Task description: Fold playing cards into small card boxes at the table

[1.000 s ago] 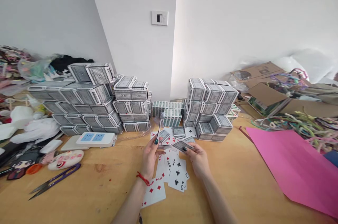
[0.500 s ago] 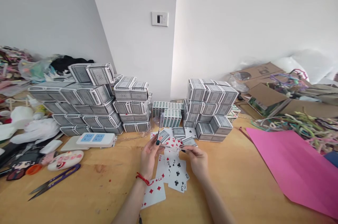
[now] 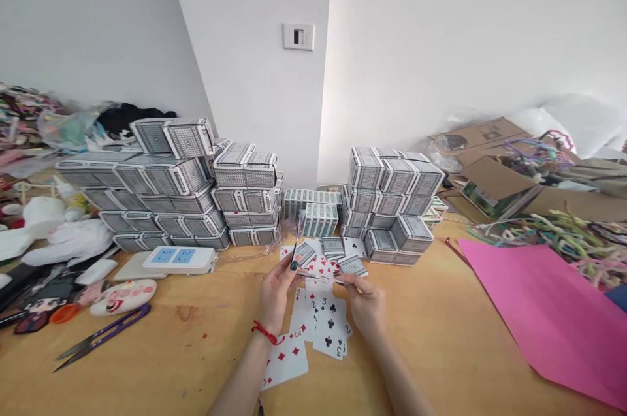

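My left hand [image 3: 275,292], with a red cord round its wrist, is closed on a playing card [image 3: 297,233] that stands upright and shows nearly edge-on. A thin flat edge [image 3: 316,277] stretches from there towards my right hand [image 3: 367,304], whose thumb and fingers pinch its other end. Whether this is one folded card or several cannot be made out. Below the hands lie a three of clubs [image 3: 330,324] and a three of diamonds [image 3: 289,360], face up. Just beyond, a folded patterned card piece [image 3: 353,265] rests on a red-suited card [image 3: 323,266].
Stacks of grey-patterned card blocks rise at the left [image 3: 181,174] and right [image 3: 399,174], with a green-striped block [image 3: 320,220] between. Thread snips [image 3: 102,337] and a power strip [image 3: 181,259] lie left. Pink paper [image 3: 533,311] and a cardboard box [image 3: 499,174] are on the right.
The whole view has shifted very slightly. Both hands stay in place on the card, with my right fingers moving only a little at its edge.
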The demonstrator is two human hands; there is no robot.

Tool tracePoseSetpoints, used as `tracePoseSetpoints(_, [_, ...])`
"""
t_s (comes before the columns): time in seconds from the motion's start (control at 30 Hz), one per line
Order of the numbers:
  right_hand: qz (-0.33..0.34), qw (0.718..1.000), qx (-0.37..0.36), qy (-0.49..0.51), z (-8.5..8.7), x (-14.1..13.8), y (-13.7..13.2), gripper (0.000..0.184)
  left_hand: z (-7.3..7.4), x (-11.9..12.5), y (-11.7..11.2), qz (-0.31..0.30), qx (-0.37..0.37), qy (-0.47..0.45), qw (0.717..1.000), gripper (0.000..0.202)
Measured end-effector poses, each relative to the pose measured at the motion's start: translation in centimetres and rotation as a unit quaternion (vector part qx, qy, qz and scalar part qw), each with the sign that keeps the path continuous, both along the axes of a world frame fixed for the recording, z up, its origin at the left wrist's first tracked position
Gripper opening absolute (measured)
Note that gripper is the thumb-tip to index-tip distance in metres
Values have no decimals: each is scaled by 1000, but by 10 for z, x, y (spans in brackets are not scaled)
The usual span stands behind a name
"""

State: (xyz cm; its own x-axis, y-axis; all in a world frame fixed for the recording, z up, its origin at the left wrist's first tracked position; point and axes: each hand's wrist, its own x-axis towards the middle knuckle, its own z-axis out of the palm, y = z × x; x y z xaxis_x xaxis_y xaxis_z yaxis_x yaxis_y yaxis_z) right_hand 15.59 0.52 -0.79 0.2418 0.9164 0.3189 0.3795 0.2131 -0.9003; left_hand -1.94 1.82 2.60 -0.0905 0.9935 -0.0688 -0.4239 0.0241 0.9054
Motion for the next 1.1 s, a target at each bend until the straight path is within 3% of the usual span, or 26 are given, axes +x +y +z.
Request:
tracePoseSetpoints(0.5, [3, 998, 40, -57, 4, -1, -2, 24, -7, -1, 0, -8, 25, 49, 998, 43])
tracePoseSetpoints(1.1, [29, 991, 109, -77, 5, -3, -3, 25, -4, -1, -1, -33, 6, 1, 999, 43])
